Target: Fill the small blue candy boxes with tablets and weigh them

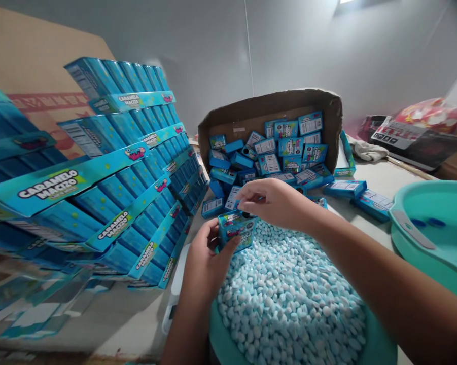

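My left hand [207, 258] is wrapped round a small blue candy box [231, 228], thumb across its printed front. The box is held upright over the near-left part of a teal tub [382, 329] heaped with pale blue and white candies [292, 289]. Just above the top of the box, my right hand [270, 197] has its fingers curled into a pinch. What those fingertips grip, perhaps the box's top flap, is hidden from me.
Behind the tub, a cardboard carton [236, 114] lies tipped, spilling many small blue boxes [289, 147]. Tall stacks of filled display trays [110, 228] crowd the left. Another teal tub [411, 203] stands at right, near two loose blue boxes [373, 203]. Dark packaging [407, 144] lies beyond.
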### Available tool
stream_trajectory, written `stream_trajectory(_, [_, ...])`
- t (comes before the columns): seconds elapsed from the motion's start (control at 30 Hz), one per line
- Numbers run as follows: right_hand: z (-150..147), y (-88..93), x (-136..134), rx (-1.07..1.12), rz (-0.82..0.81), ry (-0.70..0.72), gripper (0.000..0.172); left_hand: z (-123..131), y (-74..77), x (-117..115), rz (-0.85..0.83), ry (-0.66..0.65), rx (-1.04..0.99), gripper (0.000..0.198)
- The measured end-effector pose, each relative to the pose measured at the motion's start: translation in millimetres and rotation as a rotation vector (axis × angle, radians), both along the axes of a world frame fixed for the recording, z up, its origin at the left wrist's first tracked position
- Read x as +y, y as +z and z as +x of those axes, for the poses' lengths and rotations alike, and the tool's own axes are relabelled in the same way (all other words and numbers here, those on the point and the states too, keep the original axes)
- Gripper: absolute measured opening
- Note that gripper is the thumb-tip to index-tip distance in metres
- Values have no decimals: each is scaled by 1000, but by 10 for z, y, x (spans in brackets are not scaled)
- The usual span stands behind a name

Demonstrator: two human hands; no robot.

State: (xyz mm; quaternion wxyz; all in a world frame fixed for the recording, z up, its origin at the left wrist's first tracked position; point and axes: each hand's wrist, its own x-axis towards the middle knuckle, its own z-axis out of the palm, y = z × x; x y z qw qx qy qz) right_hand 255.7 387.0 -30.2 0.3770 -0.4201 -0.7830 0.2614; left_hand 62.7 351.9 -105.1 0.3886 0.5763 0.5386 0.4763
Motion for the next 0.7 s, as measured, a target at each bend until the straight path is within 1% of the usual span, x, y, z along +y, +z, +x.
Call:
stream_trajectory(0.1, [15,-1,19,89,30,-8,18,2,-5,-5,16,-2,-85,57])
stream_trajectory(0.17, [32,-15,41,84,49,-30,18,7,1,-7,22,14,-98,57])
stream_trajectory(0.23, [57,-36,72,-5,51,-61,18,14,14,-11,25,15,-83,55])
stream_trajectory(0.3, [90,-65,120,-104,9,-86,18,23,25,-18,41,16,-80,53])
stream_trajectory(0.4, [147,-137,235,-236,-101,-137,20,37,32,-33,105,70,-97,49])
stream_trajectory(0.47, [170,-212,318,-427,-195,-151,22,43,27,-40,158,124,-98,45])
stream_trajectory(0.5, [169,-253,347,-552,-246,-126,22,45,24,-43,180,140,-95,43])
stream_trajectory(0.57, [127,-327,359,-774,-326,-20,26,48,22,-47,202,150,-79,39])
stream_trajectory(0.67, [-29,-383,260,-945,-395,163,46,52,28,-49,225,144,-65,36])
stream_trajectory(0.7, [-90,-387,210,-981,-403,199,48,54,32,-50,233,144,-65,35])
